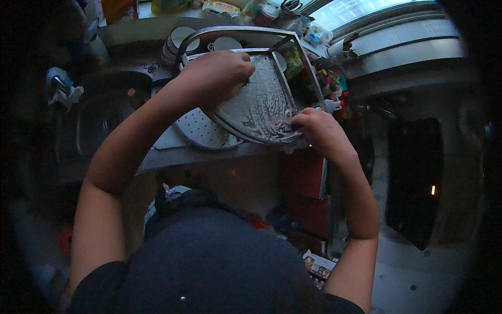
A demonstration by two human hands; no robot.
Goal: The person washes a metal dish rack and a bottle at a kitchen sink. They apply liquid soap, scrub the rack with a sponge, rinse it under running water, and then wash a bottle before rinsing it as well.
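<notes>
A metal-framed corner shelf [266, 92] with a curved front lies tilted before me, its panel streaked with white foam. My left hand [225, 74] is over the panel's upper left part with the fingers curled down. Whether it holds something is hidden beneath the fingers. At the front right corner, my right hand [317, 125] pinches the shelf's rim. A raised metal rail [239, 28] runs around the back of the shelf. Below its left side lies a white perforated panel [204, 125] with a curved edge.
A sink [106, 117] is on the left, with a faucet [64, 88] at its far left. Stacked white cups [182, 37] and another cup [226, 43] stand behind the shelf. Packets and jars line the windowsill; red cabinet doors [304, 172] are below the counter.
</notes>
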